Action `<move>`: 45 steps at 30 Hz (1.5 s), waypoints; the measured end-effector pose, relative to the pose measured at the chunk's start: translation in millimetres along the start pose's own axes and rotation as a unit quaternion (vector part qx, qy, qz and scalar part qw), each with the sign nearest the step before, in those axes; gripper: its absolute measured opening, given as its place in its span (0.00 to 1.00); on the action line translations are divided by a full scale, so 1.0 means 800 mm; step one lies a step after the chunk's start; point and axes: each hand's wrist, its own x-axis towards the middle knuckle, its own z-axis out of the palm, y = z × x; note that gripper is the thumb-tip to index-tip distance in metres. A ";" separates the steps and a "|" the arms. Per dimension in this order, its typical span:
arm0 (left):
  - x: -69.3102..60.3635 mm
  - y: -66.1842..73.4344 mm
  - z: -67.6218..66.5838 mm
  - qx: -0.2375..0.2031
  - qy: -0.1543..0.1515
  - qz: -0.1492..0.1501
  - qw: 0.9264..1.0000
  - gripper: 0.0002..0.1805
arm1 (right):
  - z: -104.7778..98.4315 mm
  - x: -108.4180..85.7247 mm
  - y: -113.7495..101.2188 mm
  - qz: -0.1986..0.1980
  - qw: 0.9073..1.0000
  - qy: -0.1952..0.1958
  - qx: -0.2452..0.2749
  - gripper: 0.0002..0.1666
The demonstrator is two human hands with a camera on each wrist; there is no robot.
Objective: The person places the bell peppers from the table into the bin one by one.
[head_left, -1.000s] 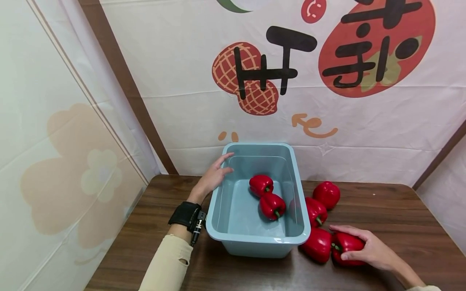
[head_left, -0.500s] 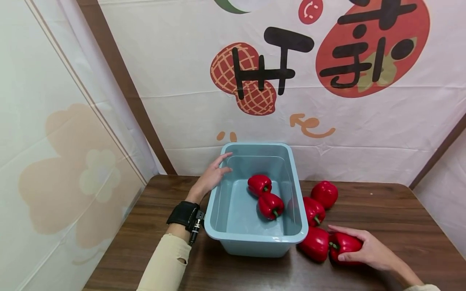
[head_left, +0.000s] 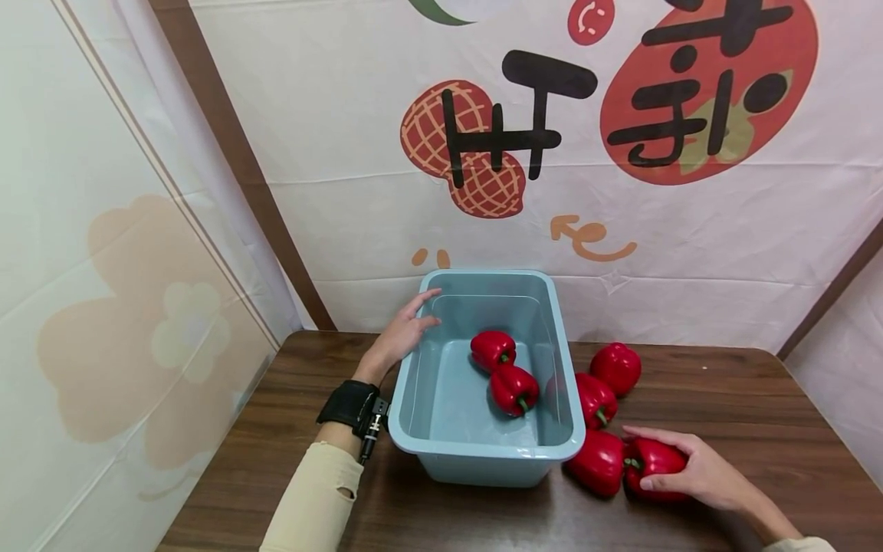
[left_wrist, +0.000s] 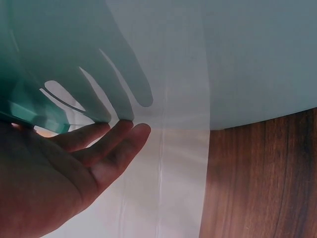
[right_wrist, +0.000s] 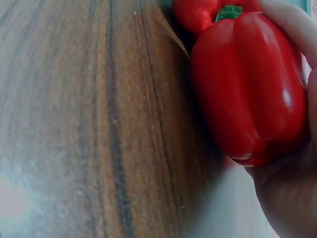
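A light blue tub (head_left: 483,452) stands on the table with two red bell peppers (head_left: 513,390) inside. The left hand (head_left: 400,337) lies over its left rim, and in the left wrist view this hand (left_wrist: 84,163) touches the tub's outer wall (left_wrist: 173,59) with its fingertips. Right of the tub, the right hand (head_left: 704,471) grips the rightmost pepper (head_left: 658,464) between thumb and fingers. The right wrist view shows that pepper (right_wrist: 247,89) on the table, held by the hand (right_wrist: 292,183). A second pepper (head_left: 599,462) touches its stem end.
Two more red peppers (head_left: 617,369) (head_left: 595,400) sit on the brown table (head_left: 717,399) by the tub's right side. A printed white cloth (head_left: 331,199) hangs behind the table, with another pale sheet (head_left: 138,322) along the left.
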 end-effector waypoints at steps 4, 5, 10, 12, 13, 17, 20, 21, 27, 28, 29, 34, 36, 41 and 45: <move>0.000 0.000 -0.001 -0.001 0.000 -0.001 1.000 0.32 | -0.004 0.001 -0.003 0.013 1.000 -0.003 0.003 0.35; 0.000 0.000 -0.001 -0.001 -0.001 -0.001 1.000 0.32 | -0.006 0.001 -0.005 0.019 1.000 -0.002 0.003 0.35; 0.000 0.000 -0.001 -0.006 -0.007 -0.004 1.000 0.32 | -0.016 0.004 -0.016 0.033 0.999 0.024 -0.005 0.35; 0.000 0.001 -0.001 -0.010 -0.011 -0.007 1.000 0.32 | -0.019 0.005 -0.021 0.025 0.999 0.033 -0.013 0.35; 0.000 0.001 -0.001 -0.011 -0.012 -0.009 1.000 0.32 | -0.021 0.006 -0.024 0.018 0.999 0.038 -0.017 0.36; -0.003 0.010 -0.002 -0.014 -0.023 -0.016 0.999 0.33 | -0.027 0.010 -0.034 0.010 0.998 0.055 -0.036 0.36; -0.013 0.025 -0.003 -0.014 -0.027 -0.020 0.999 0.32 | -0.032 0.012 -0.042 0.011 0.996 0.064 -0.053 0.36; -0.017 0.031 -0.003 -0.011 -0.026 -0.021 0.999 0.32 | -0.033 0.013 -0.044 0.011 0.996 0.065 -0.057 0.36; -0.034 0.049 -0.002 0.003 -0.021 -0.019 1.000 0.32 | -0.041 0.020 -0.059 -0.007 0.994 0.075 -0.075 0.36; -0.031 0.046 -0.002 0.001 -0.021 -0.019 1.000 0.32 | -0.043 0.021 -0.061 -0.011 0.994 0.077 -0.078 0.36; -0.027 0.040 -0.002 -0.002 -0.023 -0.021 1.000 0.32 | -0.044 0.023 -0.063 -0.014 0.993 0.079 -0.081 0.36; -0.006 0.012 -0.003 -0.009 -0.020 -0.024 0.999 0.33 | -0.050 0.031 -0.074 -0.013 0.993 0.080 -0.082 0.36; -0.003 0.006 -0.003 -0.008 -0.016 -0.020 1.000 0.33 | -0.050 0.034 -0.077 -0.017 0.994 0.080 -0.078 0.37; -0.007 0.008 -0.001 -0.005 -0.013 -0.010 1.000 0.32 | -0.055 0.044 -0.086 -0.039 0.993 0.082 -0.073 0.37; -0.007 0.009 -0.001 -0.003 -0.010 -0.005 1.000 0.32 | -0.060 0.050 -0.098 -0.050 0.992 0.085 -0.080 0.37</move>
